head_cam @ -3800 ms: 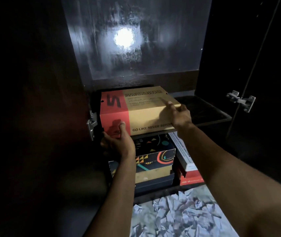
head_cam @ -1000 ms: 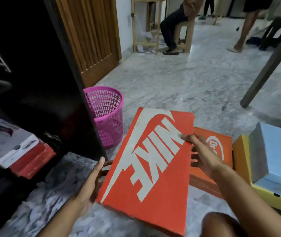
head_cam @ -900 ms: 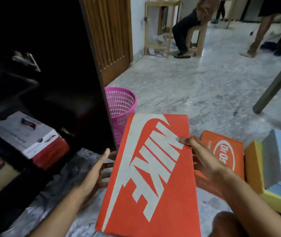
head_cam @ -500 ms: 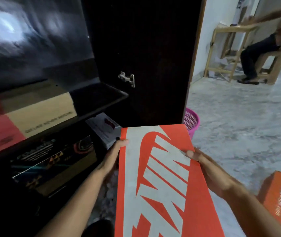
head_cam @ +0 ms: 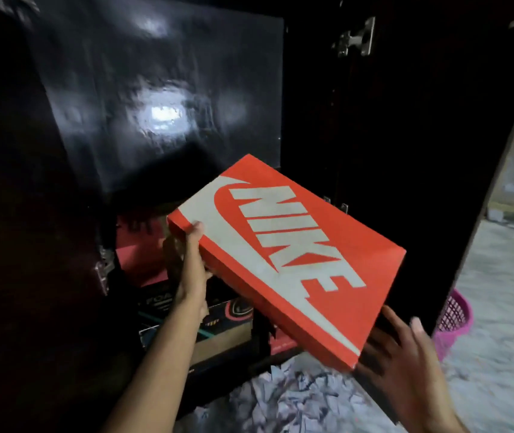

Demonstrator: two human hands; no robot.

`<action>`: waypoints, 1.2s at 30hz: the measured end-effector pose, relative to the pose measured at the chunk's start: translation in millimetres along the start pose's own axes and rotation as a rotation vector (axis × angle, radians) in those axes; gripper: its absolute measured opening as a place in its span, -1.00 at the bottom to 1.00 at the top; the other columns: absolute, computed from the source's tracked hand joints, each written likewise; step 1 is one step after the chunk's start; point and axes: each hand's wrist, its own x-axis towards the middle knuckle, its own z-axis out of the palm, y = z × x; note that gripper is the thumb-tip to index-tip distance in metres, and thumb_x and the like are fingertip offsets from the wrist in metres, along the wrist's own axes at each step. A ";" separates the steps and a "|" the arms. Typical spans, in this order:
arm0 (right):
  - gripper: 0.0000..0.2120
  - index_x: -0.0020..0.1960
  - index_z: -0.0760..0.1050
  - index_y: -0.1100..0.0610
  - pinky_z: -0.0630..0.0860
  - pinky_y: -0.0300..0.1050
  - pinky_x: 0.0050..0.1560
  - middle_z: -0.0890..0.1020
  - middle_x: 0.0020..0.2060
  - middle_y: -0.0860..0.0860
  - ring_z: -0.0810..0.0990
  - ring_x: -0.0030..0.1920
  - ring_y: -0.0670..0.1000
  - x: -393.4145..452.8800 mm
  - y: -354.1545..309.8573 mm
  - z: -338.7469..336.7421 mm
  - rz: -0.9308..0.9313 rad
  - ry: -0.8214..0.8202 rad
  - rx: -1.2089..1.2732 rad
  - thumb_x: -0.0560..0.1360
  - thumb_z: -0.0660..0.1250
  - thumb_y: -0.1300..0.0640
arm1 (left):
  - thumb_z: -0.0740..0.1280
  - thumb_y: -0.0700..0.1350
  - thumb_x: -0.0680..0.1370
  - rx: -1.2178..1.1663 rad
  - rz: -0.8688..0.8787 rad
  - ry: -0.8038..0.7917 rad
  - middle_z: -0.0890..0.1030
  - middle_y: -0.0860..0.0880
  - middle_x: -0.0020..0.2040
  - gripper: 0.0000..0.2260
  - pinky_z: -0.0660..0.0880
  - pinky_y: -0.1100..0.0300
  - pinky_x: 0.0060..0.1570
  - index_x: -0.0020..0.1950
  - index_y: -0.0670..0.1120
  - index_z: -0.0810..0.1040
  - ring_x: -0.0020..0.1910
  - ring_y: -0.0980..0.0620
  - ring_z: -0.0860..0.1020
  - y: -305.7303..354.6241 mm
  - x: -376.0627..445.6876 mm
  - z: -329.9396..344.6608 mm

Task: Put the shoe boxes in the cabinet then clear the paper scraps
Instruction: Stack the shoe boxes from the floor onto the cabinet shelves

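I hold an orange Nike shoe box tilted in the air in front of the dark open cabinet. My left hand grips its far left corner, thumb on the lid. My right hand supports its near right corner from below. Behind the box, a red and tan shoe box sits on the upper shelf, and a dark patterned box lies on the shelf below. White paper scraps are strewn on the floor at the cabinet's foot.
The cabinet's right door stands open beside the box, with metal hinges near the top. A pink mesh basket stands on the marble floor behind that door. Wooden furniture shows at the far right edge.
I have lifted the Nike box from the floor and swung it left and up to the cabinet opening, turning it at an angle. My view turned from the room to the cabinet.
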 end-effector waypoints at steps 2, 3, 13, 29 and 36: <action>0.05 0.45 0.47 -0.22 0.48 0.39 0.35 0.65 0.32 0.02 0.62 0.32 0.17 7.9 1.5 37.4 -0.076 -0.061 -0.061 0.02 0.59 -0.51 | 0.33 0.39 0.47 -0.073 0.086 0.112 0.68 0.01 0.20 -0.46 0.60 0.05 -0.05 0.34 0.12 0.51 0.16 -0.04 0.66 11.7 8.1 -2.0; -0.06 0.41 0.50 -0.21 0.50 0.36 0.35 0.66 0.31 -0.01 0.63 0.33 0.15 13.3 -1.2 57.8 -0.115 -0.078 -0.111 0.09 0.58 -0.50 | 0.39 0.39 0.41 -0.111 0.119 0.194 0.68 0.04 0.18 -0.43 0.62 0.00 -0.01 0.32 0.15 0.49 0.15 -0.02 0.67 17.5 11.5 -3.1; -0.85 -0.03 0.51 -0.03 0.53 -0.15 -0.19 0.55 -0.30 -0.12 0.58 -0.31 -0.17 144.3 -59.6 211.9 -0.300 0.022 -0.134 0.61 0.33 -0.10 | 0.25 0.56 0.35 0.175 0.218 0.696 0.41 -0.16 0.39 -0.15 0.29 -0.12 0.44 0.33 -0.09 0.47 0.47 -0.21 0.29 51.0 57.5 -26.2; -0.60 0.38 0.44 0.27 0.55 -0.18 0.13 0.59 0.10 0.09 0.60 0.08 0.04 244.9 -6.6 266.6 -0.177 -0.076 -0.415 0.66 0.35 0.06 | 0.32 0.27 0.42 0.255 0.201 0.645 0.30 -0.22 0.56 -0.16 0.25 -0.02 0.51 0.63 -0.06 0.22 0.56 -0.20 0.28 29.4 91.5 -59.7; -0.69 0.33 0.52 0.27 0.47 -0.13 0.16 0.62 0.11 0.11 0.55 -0.06 -0.13 181.7 -15.5 203.2 -0.277 -0.034 -0.537 0.64 0.35 0.15 | 0.30 0.08 0.41 0.246 0.408 0.599 0.50 -0.13 0.28 -0.47 0.38 0.08 0.33 0.33 -0.10 0.50 0.32 -0.16 0.47 -11.3 53.1 -24.5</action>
